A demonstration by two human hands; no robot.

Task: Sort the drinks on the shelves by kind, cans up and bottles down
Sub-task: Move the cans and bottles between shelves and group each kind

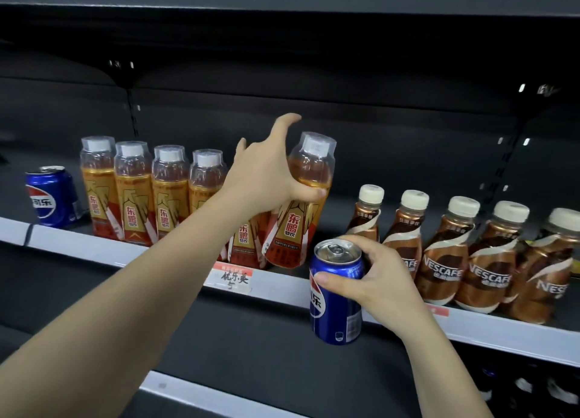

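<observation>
A dark shop shelving unit fills the frame, its middle shelf edged with a pale price rail and lined with drinks. The person's left hand reaches across and grips an orange energy-drink bottle just below its shoulder, thumb across the front and index finger raised clear; the bottle tilts rightward at the end of a row of matching orange bottles. The right hand curls around a blue cola can, thumb on its front, held upright in front of the shelf edge, apart from the boards. A second cola can stands at the row's far left, and brown coffee bottles fill the right. The sort appears to be mid-swap: bottle coming off, can going in. The next move likely calls for lifting the bottle over the rail without knocking its neighbours, then setting the can into the gap.
</observation>
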